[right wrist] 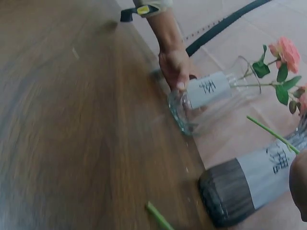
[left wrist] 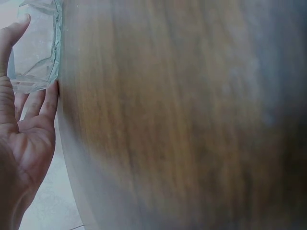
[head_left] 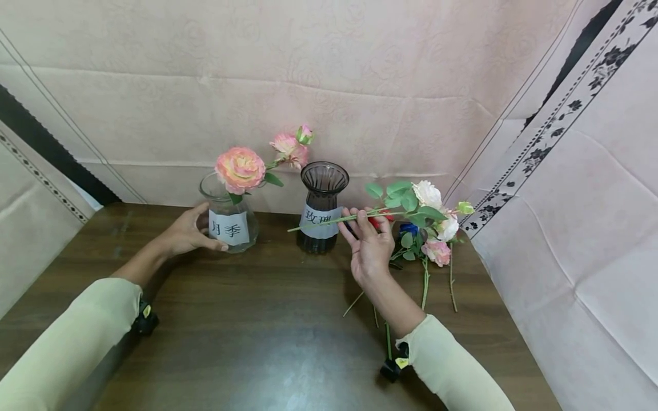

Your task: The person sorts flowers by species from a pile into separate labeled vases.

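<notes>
A clear glass vase with a white paper label stands at the back left of the table, pink flowers leaning out of its mouth. My left hand grips it low on its left side, thumb in front; the left wrist view shows fingers against the glass. In my right hand, thumb and fingers pinch the green stem of a white flower, held sideways. The stem's cut end passes in front of the labelled dark vase, whose mouth shows nothing in it.
On the right side of the table lie more flowers: a pink one, a blue one and a partly hidden red one, with several stems pointing toward the front. Pale cloth walls stand behind and beside the table.
</notes>
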Tool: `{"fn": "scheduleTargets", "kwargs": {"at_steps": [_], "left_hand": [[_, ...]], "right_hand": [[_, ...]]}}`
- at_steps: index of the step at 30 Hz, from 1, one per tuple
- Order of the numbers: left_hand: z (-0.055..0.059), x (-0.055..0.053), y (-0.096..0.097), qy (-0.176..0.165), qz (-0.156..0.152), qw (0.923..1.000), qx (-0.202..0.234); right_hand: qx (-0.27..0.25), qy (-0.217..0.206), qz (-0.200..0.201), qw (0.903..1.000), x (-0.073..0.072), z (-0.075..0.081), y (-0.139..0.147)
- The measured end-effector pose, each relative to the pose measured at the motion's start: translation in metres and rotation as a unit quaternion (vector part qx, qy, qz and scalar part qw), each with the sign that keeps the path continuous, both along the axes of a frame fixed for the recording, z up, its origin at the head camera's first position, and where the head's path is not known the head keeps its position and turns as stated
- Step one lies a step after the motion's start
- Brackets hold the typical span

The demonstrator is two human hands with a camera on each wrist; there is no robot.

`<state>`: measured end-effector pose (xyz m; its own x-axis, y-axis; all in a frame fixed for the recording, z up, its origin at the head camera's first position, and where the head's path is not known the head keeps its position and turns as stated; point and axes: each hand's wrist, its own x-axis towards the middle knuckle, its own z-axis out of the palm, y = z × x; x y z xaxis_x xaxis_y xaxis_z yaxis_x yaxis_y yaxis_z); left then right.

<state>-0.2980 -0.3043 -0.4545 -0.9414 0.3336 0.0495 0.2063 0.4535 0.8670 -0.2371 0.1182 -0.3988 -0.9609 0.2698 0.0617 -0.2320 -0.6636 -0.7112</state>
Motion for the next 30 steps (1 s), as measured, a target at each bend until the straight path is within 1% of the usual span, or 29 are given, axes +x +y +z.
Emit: {"fn": "scheduleTargets", "kwargs": {"at_steps": [6, 10, 17, 25, 30], "left_hand": [[-0.002, 0.001, 0.0, 0.006, 0.0, 1.0, 0.002], [-0.003, 0.001, -0.001, 0.003, 0.0, 1.0, 0.008], [-0.004, 0.0, -0.003, 0.004, 0.001, 1.0, 0.0], [-0.004, -0.001, -0.001, 0.003, 0.002, 1.0, 0.001], [-0.002, -0.001, -0.001, 0.003, 0.001, 1.0, -0.006]], "right_hand": [[-0.015, 0.023, -0.014, 0.9995, 0.005, 0.008, -0.02], [-0.015, 0.042, -0.024, 0.9987, 0.008, 0.014, -0.033], [0.008, 0.065, -0.035, 0.9972, 0.01, 0.024, -0.053], [0.018, 0.061, -0.057, 0.9963, 0.012, 0.022, -0.054], [0.029, 0.078, -0.057, 0.9949, 0.016, 0.02, -0.058]]}}
